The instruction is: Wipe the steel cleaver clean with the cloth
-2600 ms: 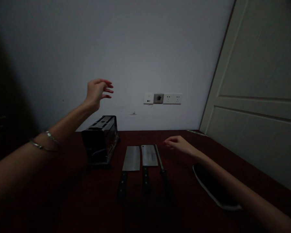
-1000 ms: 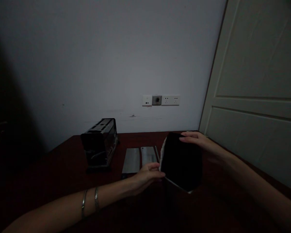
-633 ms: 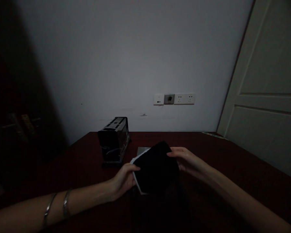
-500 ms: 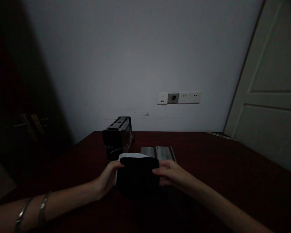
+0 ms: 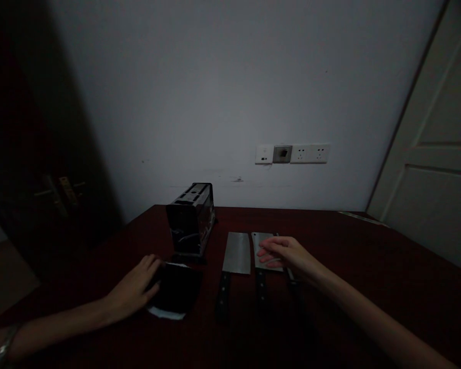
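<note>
My left hand (image 5: pixel 136 287) lies on the dark red table (image 5: pixel 369 266) and grips the left edge of a folded black cloth (image 5: pixel 176 294) with a white underside, which rests flat on the table. My right hand (image 5: pixel 282 253) hovers open, fingers stretched, over the blade of the second cleaver (image 5: pixel 258 241). To its left lies the first cleaver (image 5: pixel 236 251), blade away from me, black handle toward me. A thin dark-handled tool (image 5: pixel 295 289) lies right of the cleavers, mostly hidden under my right hand. A black knife block (image 5: pixel 192 218) stands behind the cloth.
A white wall with a row of sockets (image 5: pixel 292 154) rises behind the table. A pale door (image 5: pixel 438 169) stands at the right, a dark door with a handle (image 5: pixel 57 189) at the left. The room is dim.
Both hands carried the black cloth from the right across the knives and laid it down left of them. My right hand let go and moved back over the second cleaver.
</note>
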Motion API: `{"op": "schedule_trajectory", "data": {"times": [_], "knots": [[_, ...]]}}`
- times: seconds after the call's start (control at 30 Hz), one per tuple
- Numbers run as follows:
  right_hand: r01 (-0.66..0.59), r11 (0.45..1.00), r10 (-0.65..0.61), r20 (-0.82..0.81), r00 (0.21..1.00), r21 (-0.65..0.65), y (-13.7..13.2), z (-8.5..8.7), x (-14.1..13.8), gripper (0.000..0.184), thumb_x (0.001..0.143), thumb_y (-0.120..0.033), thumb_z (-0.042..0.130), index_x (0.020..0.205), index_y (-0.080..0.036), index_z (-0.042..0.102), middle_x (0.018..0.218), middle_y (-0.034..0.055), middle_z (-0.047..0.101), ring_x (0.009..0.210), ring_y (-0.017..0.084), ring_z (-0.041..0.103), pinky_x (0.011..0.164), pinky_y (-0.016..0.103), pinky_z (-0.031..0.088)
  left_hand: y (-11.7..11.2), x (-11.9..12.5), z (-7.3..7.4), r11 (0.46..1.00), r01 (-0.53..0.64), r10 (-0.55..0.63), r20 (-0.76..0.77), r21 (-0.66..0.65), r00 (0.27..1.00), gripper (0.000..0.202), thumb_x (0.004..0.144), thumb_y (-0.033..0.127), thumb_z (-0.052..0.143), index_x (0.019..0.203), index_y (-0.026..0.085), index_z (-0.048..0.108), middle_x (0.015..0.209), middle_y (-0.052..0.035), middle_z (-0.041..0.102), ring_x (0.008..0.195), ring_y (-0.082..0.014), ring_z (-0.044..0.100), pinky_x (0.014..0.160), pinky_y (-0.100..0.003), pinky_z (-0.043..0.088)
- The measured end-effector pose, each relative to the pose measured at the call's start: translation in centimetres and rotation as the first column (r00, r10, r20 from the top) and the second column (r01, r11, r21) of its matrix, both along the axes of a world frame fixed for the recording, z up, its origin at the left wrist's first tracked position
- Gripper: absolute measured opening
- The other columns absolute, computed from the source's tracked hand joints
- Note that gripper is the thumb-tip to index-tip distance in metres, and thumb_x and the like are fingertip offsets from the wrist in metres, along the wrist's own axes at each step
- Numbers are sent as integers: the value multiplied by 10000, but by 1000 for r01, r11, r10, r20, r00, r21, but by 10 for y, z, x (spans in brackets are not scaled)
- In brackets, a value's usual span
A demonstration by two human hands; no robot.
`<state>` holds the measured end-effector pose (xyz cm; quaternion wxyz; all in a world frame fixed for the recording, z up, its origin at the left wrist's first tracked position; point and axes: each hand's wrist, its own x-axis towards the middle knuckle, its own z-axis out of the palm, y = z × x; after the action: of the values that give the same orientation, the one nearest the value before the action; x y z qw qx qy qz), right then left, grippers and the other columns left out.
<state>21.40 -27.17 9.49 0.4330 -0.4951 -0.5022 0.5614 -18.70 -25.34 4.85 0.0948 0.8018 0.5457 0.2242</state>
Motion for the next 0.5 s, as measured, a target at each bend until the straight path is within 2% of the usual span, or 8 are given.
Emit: {"op": "schedule_trajectory", "data": {"times": [0.07, 0.13, 0.23, 0.3, 0.33, 0.4, 0.47, 0.5], "knots": [[48, 999, -48, 4, 999, 12, 6, -8, 12, 234, 692, -351, 636, 800, -146, 605, 752, 70, 674, 641, 142, 641, 562, 245, 502, -11, 7, 2, 979, 201, -196, -131, 24, 972, 233, 691, 255, 522, 917, 238, 574, 1022, -55, 571, 985, -238, 510, 866, -333, 398], [99, 995, -100, 7, 995, 20, 11, -16, 23, 232, 692, -354, 629, 795, -147, 610, 734, 73, 673, 620, 142, 635, 529, 236, 491, -20, 19, 4, 934, 356, -340, -228, 30, 912, 243, 720, 185, 475, 938, 236, 568, 1020, -52, 557, 968, -217, 502, 867, -324, 388], [181, 980, -187, 59, 981, 86, 22, -27, 42, 232, 699, -360, 610, 786, -146, 617, 744, 87, 676, 626, 150, 633, 533, 245, 493, -27, 53, 13, 871, 489, -461, -270, 43, 845, 302, 709, 88, 433, 956, 219, 546, 1009, -48, 539, 922, -187, 498, 836, -299, 389], [246, 951, -281, 193, 940, 189, 30, -35, 56, 239, 710, -366, 586, 775, -140, 625, 742, 95, 680, 632, 156, 635, 539, 246, 490, -24, 85, 22, 829, 559, -543, -209, 19, 813, 280, 701, 63, 418, 905, 201, 551, 949, -42, 548, 868, -170, 507, 776, -270, 399], [276, 925, -346, 275, 897, 262, 34, -39, 63, 251, 723, -374, 565, 775, -138, 629, 736, 94, 682, 630, 154, 634, 534, 239, 484, -19, 103, 27, 821, 571, -563, -140, 25, 815, 259, 707, 55, 400, 853, 193, 562, 896, -34, 557, 822, -158, 514, 733, -254, 402], [313, 891, -423, 352, 835, 330, 39, -47, 77, 273, 745, -376, 523, 793, -132, 635, 739, 94, 684, 641, 161, 634, 534, 237, 472, -2, 140, 35, 841, 535, -541, 97, 82, 836, 244, 682, 28, 377, 700, 172, 574, 761, -17, 562, 718, -135, 516, 665, -236, 394], [338, 866, -477, 406, 779, 370, 42, -54, 92, 290, 753, -372, 494, 804, -128, 642, 729, 90, 684, 655, 176, 634, 541, 247, 464, 23, 174, 39, 910, 400, -408, 397, 108, 822, 243, 644, 16, 403, 628, 166, 592, 661, 3, 559, 684, -134, 514, 652, -237, 384], [347, 853, -503, 436, 746, 390, 43, -57, 99, 295, 753, -369, 485, 801, -127, 647, 724, 88, 684, 666, 186, 634, 552, 254, 462, 37, 188, 39, 955, 290, -275, 577, 68, 769, 234, 626, 11, 431, 606, 166, 605, 634, 12, 562, 673, -132, 515, 648, -236, 383]]}}
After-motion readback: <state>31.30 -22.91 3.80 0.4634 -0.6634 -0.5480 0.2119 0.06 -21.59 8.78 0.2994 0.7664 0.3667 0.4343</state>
